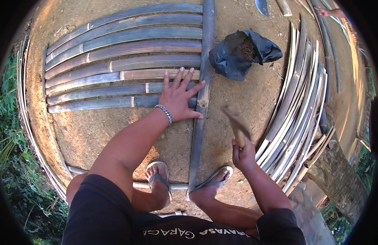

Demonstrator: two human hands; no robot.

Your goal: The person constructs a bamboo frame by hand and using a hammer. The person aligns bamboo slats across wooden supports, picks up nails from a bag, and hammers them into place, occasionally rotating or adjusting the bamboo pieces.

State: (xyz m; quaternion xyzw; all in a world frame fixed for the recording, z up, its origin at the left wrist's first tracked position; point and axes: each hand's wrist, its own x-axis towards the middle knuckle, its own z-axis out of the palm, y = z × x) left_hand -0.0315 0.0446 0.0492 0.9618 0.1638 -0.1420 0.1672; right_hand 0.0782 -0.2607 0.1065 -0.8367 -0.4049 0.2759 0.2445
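My left hand [177, 97] is spread flat, fingers apart, over the right ends of the nearest bamboo slats [125, 88] in a row. Its thumb and fingertips reach toward the long bamboo pole [197, 139] that the slat ends meet. A pale round spot shows on the pole just right of the hand. My right hand [244, 155] is closed around the wooden handle of a hammer [240, 130], raised to the right of the pole. The hammer's upper end is smeared by motion.
A black plastic bag [229, 55] holding brown nails [247, 50] lies right of the pole. Split bamboo strips [293, 110] are piled at the right, near a log [340, 179]. A blade [262, 7] lies at the top. Another person's hand [326, 12] shows top right.
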